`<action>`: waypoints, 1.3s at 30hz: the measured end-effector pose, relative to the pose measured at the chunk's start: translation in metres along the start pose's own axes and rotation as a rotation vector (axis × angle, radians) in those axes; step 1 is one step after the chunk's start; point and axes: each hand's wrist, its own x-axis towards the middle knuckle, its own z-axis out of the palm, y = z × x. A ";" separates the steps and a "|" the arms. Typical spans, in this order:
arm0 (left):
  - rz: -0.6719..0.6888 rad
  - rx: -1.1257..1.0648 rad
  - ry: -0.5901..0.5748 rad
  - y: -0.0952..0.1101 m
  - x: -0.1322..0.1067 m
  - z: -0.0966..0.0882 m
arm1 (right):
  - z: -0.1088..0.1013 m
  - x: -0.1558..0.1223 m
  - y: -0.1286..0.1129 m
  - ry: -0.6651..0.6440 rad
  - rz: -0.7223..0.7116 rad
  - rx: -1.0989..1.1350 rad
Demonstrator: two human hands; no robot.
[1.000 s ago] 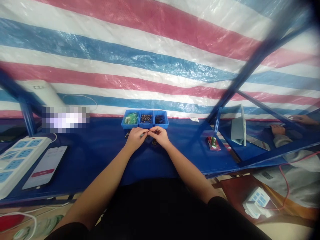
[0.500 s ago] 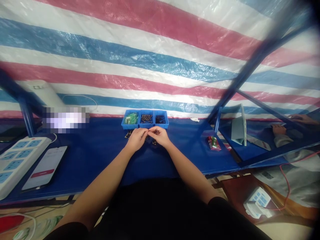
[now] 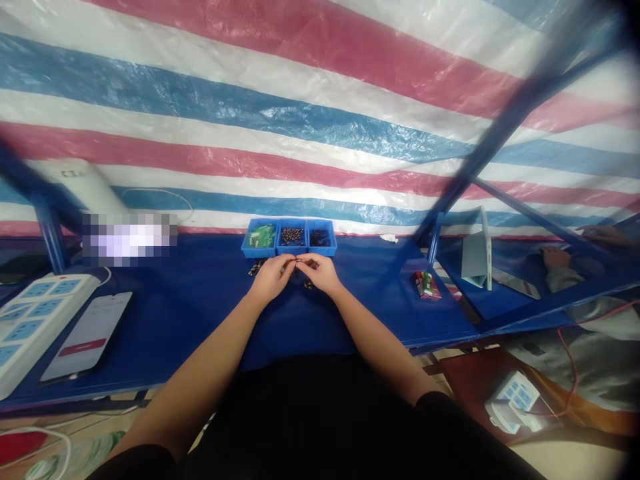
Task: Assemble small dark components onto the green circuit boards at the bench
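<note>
My left hand (image 3: 271,275) and my right hand (image 3: 319,272) meet over the blue table (image 3: 200,307), fingertips pinched together on a small dark part (image 3: 297,261) held between them. Both hands are closed. A few more small dark parts (image 3: 256,269) lie on the table beside my left hand and under my right. Just behind the hands stand three small blue bins (image 3: 289,238): the left holds green pieces, the middle brownish parts, the right dark parts.
A white power strip (image 3: 30,320) and a phone (image 3: 87,335) lie at the left. A small red and green box (image 3: 425,285) sits to the right. A tablet (image 3: 477,252) stands beyond a blue frame bar (image 3: 480,160), near another person's hands (image 3: 563,259). A striped tarp (image 3: 300,120) hangs behind.
My hands stay together at the same spot; the fingers have shifted slightly on the small part. The view has drifted a little.
</note>
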 end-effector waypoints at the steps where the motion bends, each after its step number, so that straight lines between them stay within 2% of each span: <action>1: -0.021 -0.015 0.012 0.000 0.000 0.000 | 0.000 0.000 0.000 0.005 0.002 0.004; 5: -0.050 -0.051 0.012 -0.002 -0.001 0.002 | 0.000 0.002 0.003 0.005 0.012 0.011; 12: -0.016 -0.058 0.039 -0.001 -0.001 0.001 | 0.001 0.001 0.002 -0.012 0.019 0.025; 22: -0.008 -0.091 -0.054 0.004 0.002 -0.006 | 0.002 -0.002 0.000 -0.021 0.000 0.003; 29: -0.072 -0.126 0.007 0.000 0.000 0.000 | 0.001 0.001 0.005 0.015 -0.033 0.034; 39: -0.022 -0.068 0.028 0.001 0.000 -0.002 | 0.001 0.001 0.004 0.012 -0.062 0.050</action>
